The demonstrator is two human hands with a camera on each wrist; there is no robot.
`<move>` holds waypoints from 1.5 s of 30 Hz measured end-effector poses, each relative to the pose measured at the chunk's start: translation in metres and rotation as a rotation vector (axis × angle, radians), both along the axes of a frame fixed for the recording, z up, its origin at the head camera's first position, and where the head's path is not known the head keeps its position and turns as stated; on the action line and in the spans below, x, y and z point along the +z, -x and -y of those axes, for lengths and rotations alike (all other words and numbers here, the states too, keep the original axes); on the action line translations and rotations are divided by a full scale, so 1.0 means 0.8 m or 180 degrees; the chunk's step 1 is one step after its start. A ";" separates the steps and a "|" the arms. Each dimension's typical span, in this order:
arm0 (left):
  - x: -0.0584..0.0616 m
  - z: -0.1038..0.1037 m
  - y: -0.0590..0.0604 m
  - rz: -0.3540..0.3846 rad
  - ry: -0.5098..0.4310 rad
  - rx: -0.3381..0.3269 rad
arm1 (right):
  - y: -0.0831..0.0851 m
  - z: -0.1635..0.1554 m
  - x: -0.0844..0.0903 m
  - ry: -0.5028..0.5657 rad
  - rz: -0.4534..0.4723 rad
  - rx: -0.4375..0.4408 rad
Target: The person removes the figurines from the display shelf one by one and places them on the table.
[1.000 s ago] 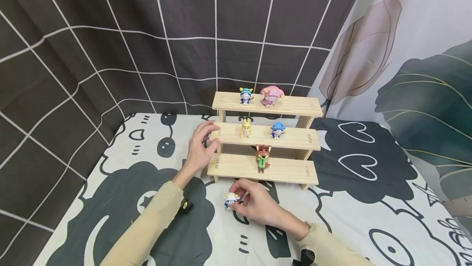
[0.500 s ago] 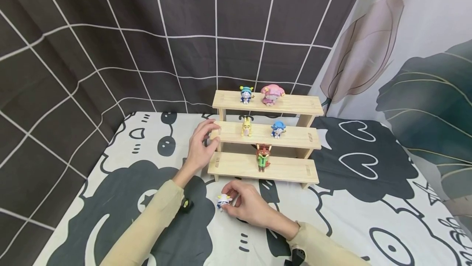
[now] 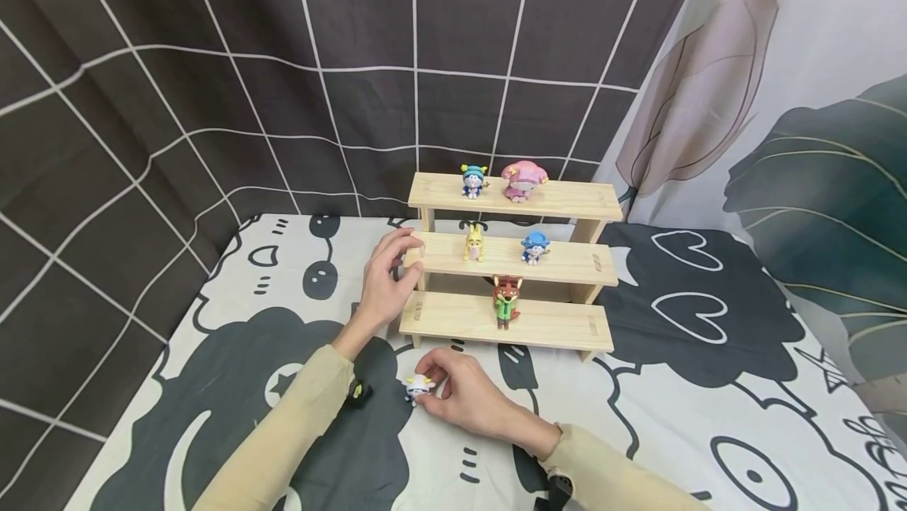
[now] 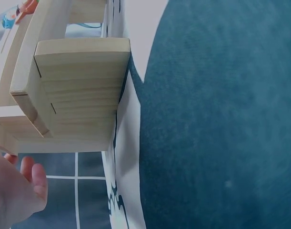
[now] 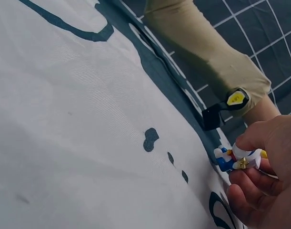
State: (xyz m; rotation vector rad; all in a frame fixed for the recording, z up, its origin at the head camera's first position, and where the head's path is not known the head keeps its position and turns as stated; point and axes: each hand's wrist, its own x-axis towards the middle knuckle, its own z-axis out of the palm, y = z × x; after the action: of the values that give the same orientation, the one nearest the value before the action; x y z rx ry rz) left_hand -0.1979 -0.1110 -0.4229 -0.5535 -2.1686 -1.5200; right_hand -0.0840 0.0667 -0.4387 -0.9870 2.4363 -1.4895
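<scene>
My right hand (image 3: 464, 394) pinches a small figurine (image 3: 418, 386) with a white head, yellow horns and a blue-and-white body, low over the bedsheet in front of the shelf. In the right wrist view the figurine (image 5: 233, 159) shows a gold star, held between thumb and fingers. My left hand (image 3: 386, 279) grips the left end of the middle tier of a three-tier wooden display shelf (image 3: 439, 316), thumb towards the front. In the left wrist view, the left hand (image 4: 16, 191) is at the lower left, beside the shelf's end (image 4: 83, 86); most of its fingers are hidden.
A fox figurine (image 3: 505, 305) stands on the bottom tier. A yellow figurine (image 3: 474, 244) and a blue-hatted figurine (image 3: 534, 247) occupy the middle. On top are a green-and-blue-hatted figurine (image 3: 472, 181) and a pink figurine (image 3: 523, 182). A dark checked curtain (image 3: 354, 86) hangs behind.
My right hand has carried the horned figurine to the left across the front of the shelf. The left hand keeps its place on the shelf's end.
</scene>
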 end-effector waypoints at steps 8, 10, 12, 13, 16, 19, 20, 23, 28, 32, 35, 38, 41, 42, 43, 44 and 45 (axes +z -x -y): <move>0.000 0.000 -0.001 0.0030 0.0039 0.0033 | 0.003 0.011 -0.002 -0.0034 -0.0058 0.0007; 0.000 0.000 -0.002 0.0036 0.0041 0.0035 | 0.003 0.013 -0.003 -0.0039 -0.0043 0.0015; 0.000 0.000 -0.002 0.0038 0.0036 0.0035 | 0.003 0.014 -0.003 -0.0038 -0.0033 0.0022; 0.000 0.000 -0.002 0.0034 0.0029 0.0032 | 0.003 0.015 -0.002 -0.0038 -0.0030 0.0024; 0.001 -0.001 -0.002 0.0004 -0.0008 0.0018 | 0.003 0.016 -0.002 -0.0033 -0.0037 0.0012; 0.001 -0.001 -0.002 -0.0014 -0.0028 0.0013 | 0.004 0.016 -0.003 -0.0037 -0.0076 -0.0006; 0.001 -0.001 -0.001 -0.0016 -0.0030 0.0012 | 0.004 0.017 -0.003 -0.0037 -0.0094 -0.0010; 0.002 -0.001 -0.001 -0.0007 -0.0013 0.0017 | 0.004 0.017 -0.004 -0.0039 -0.0157 -0.0012; 0.002 -0.001 0.000 -0.0015 0.0003 0.0015 | 0.005 0.018 -0.005 -0.0047 -0.0199 0.0011; 0.001 0.000 0.000 -0.0012 0.0009 0.0019 | 0.007 0.019 -0.004 -0.0135 -0.0236 0.0064; 0.001 0.000 0.000 -0.0006 0.0022 0.0019 | 0.007 0.018 -0.004 -0.0215 -0.0227 0.0110; 0.002 0.000 0.000 0.0000 0.0031 0.0020 | 0.007 0.018 -0.003 -0.0264 -0.0185 0.0138; 0.002 0.000 -0.001 0.0001 0.0025 0.0016 | 0.008 0.018 -0.003 -0.0275 -0.0139 0.0159; 0.002 0.000 -0.001 0.0000 0.0022 0.0017 | 0.008 0.018 -0.003 -0.0278 -0.0129 0.0164; 0.002 0.000 -0.001 0.0002 0.0018 0.0015 | 0.008 0.018 -0.003 -0.0281 -0.0117 0.0167; 0.002 0.000 -0.001 0.0002 0.0015 0.0014 | 0.008 0.018 -0.003 -0.0283 -0.0105 0.0172; 0.002 0.000 -0.001 0.0002 0.0014 0.0013 | 0.008 0.018 -0.003 -0.0287 -0.0100 0.0176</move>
State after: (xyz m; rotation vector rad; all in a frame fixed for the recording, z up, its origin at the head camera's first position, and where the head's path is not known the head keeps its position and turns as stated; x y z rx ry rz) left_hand -0.1972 -0.1106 -0.4216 -0.5497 -2.1726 -1.5137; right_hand -0.0903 0.0522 -0.4413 -1.0582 2.4523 -1.3442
